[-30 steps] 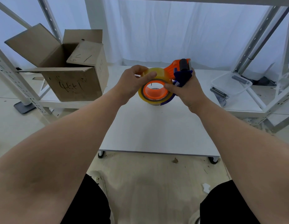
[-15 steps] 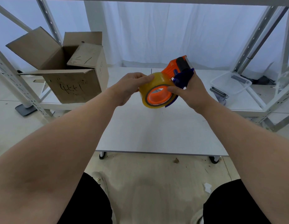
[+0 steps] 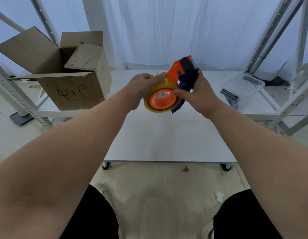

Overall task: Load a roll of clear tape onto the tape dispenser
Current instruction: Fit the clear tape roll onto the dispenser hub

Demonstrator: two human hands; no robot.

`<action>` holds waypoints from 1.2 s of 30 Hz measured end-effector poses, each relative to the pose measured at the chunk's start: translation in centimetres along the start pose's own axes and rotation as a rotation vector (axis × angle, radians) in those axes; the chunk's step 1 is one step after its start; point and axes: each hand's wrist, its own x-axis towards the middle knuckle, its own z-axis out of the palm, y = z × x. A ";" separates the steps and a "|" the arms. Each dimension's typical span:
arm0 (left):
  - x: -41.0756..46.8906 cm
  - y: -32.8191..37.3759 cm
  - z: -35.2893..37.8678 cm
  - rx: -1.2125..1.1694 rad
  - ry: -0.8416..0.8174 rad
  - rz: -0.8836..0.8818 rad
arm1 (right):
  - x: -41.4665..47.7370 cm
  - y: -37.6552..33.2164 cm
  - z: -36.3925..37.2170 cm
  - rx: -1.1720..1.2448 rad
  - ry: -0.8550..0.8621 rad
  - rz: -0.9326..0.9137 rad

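Above the far edge of the white table (image 3: 167,138), a person's right hand (image 3: 199,94) curls round the blue handle (image 3: 187,80) of an orange tape dispenser (image 3: 178,68), steadying it aloft. The left hand (image 3: 141,87) grips the clear tape roll (image 3: 150,95), fingers curled over its rim, apparently seating it on the orange hub (image 3: 161,101). Beyond the far corners sit a cardboard box (image 3: 72,90), left, and a plastic tray (image 3: 242,83), right; neither obstructs.

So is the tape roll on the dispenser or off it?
On. The orange hub of the tape dispenser fills the hole of the tape roll. Cannot tell if it is pushed fully home.
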 end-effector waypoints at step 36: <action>-0.8 0.2 -3.5 -0.377 -0.032 -0.031 | 1.3 0.5 0.5 0.400 -0.081 0.161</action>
